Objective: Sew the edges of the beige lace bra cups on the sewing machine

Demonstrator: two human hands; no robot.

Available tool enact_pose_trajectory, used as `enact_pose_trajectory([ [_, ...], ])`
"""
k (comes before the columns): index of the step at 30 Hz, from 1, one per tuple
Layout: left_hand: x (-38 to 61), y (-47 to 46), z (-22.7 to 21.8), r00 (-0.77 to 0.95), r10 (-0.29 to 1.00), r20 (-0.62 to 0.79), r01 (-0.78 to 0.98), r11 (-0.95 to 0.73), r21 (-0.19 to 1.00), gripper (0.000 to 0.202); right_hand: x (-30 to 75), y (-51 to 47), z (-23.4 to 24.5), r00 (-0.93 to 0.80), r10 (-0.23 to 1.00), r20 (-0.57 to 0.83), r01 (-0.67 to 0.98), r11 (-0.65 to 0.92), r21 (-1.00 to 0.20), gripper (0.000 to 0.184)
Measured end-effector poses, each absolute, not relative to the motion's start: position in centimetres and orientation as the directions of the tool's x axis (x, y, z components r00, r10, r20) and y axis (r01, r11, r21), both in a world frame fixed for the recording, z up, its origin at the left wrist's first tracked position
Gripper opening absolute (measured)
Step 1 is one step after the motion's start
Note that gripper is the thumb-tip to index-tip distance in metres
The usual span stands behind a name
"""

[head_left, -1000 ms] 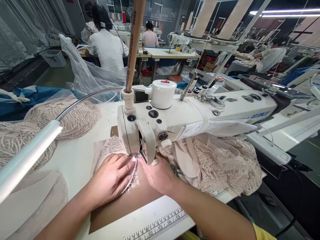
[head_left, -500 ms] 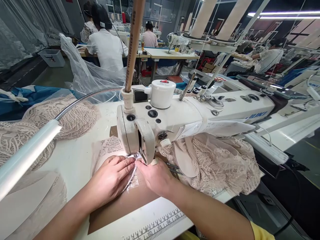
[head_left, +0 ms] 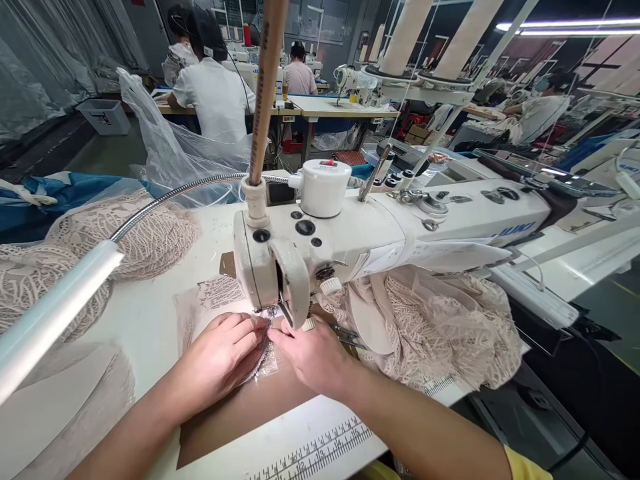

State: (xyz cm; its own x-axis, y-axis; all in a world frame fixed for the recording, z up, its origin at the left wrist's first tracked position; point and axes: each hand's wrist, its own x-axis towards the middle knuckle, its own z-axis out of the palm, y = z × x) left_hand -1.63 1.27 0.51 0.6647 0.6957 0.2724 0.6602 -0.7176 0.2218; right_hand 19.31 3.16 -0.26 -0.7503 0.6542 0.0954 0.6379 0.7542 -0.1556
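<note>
Under the head of a white sewing machine (head_left: 270, 260) lies a piece of beige lace fabric (head_left: 220, 293) with a curved edge. My left hand (head_left: 225, 357) rests on it, its bent fingers closed on the fabric just in front of the needle area. My right hand (head_left: 317, 357) is beside it, thumb and forefinger pinching the same edge near the presser foot. The fingertips of both hands nearly meet. Between them a lace strip (head_left: 267, 363) shows over a brown board (head_left: 240, 427). The machine head partly hides the needle and the right fingers.
Bunched beige lace (head_left: 440, 320) lies right of the machine, close to my right forearm. Lace piles (head_left: 145, 240) and cut pieces (head_left: 55, 407) lie at left, beneath a lamp tube (head_left: 60, 313). A printed ruler (head_left: 320, 460) runs along the front edge. Other people (head_left: 215, 93) sit farther back.
The lace fabric has shifted slightly to the left. My left fingers have bent more and drawn in, and my right fingertips have moved slightly.
</note>
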Motion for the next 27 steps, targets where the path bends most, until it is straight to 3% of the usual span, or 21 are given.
enact_pose_trajectory([
  [8, -2.1, 1.4, 0.5, 0.690, 0.678, 0.253, 0.662, -0.733, 0.156, 0.018, 18.9, 3.0, -0.3, -0.750, 0.656, 0.080, 0.652, 0.755, -0.077, 0.024],
  [17, -0.3, 0.7, 0.1, 0.600, 0.743, 0.295, 0.746, -0.653, 0.129, 0.025, 19.2, 3.4, -0.3, -0.738, 0.657, 0.155, 0.652, 0.753, -0.088, 0.019],
  [27, -0.2, 1.1, 0.3, 0.579, 0.773, 0.260, 0.772, -0.622, 0.129, 0.026, 18.6, 3.5, -0.1, -0.642, 0.744, 0.183, 0.739, 0.665, -0.111, 0.030],
])
